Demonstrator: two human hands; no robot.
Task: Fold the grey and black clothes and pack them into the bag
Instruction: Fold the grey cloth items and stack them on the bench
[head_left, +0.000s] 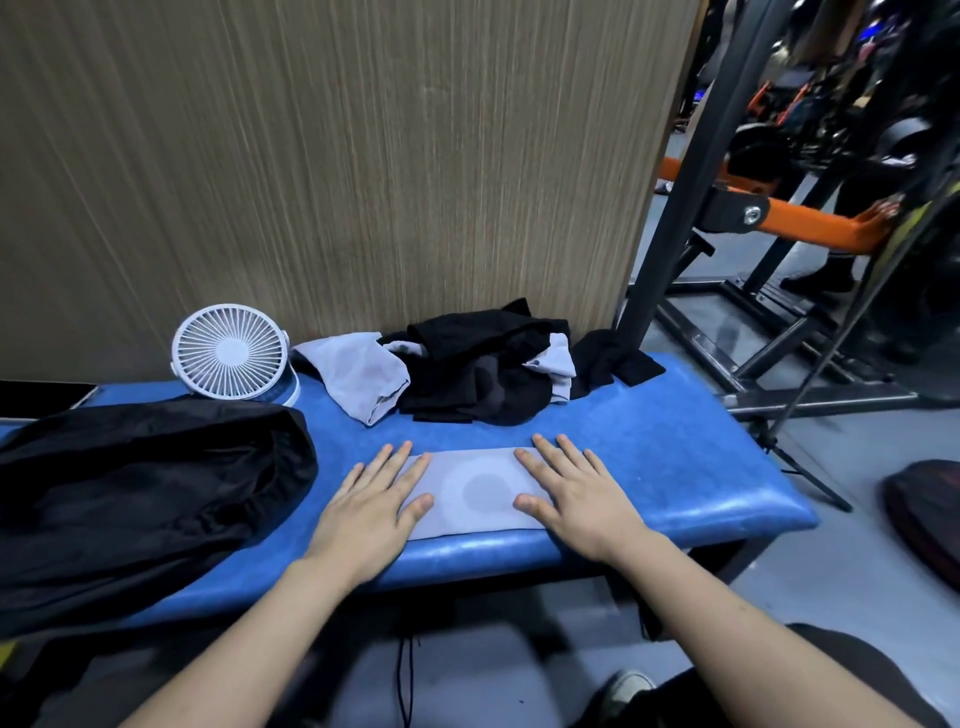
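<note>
A folded grey garment (475, 491) lies flat near the front edge of the blue bench (675, 457). My left hand (371, 506) presses its left end with straight fingers. My right hand (571, 493) lies flat on its right end the same way. Behind it sits a loose heap of black clothes (478, 364) mixed with grey clothes (358, 374). A black bag (140, 483) lies open-mouthed on the bench's left part, its rim facing the folded garment.
A small white fan (231, 353) stands at the back left against a wooden panel (337, 156). A black and orange metal frame (727, 218) rises to the right of the bench. Another dark bag (924, 514) lies on the floor at the right.
</note>
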